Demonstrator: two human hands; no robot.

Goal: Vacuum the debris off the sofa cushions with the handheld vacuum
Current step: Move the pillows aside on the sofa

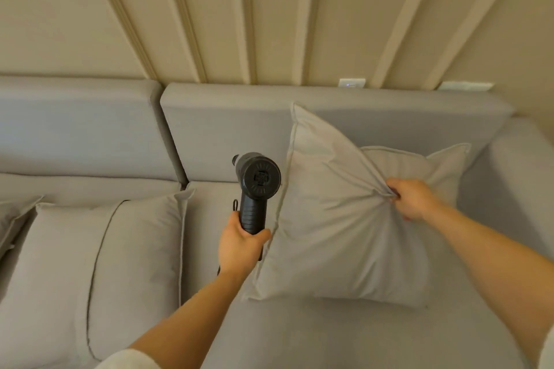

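Vacuum handle [252,214] within left-hand fingers [260,236]

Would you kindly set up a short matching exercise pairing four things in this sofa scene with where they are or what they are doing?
Things:
1. handheld vacuum
2. left hand
3. right hand
4. lifted throw pillow

States:
A. pinches pillow fabric
B. black, pointing toward the sofa back
C. tilted up off the seat
D. grips a black handle

Pairs: 1-B, 2-D, 3-A, 4-C
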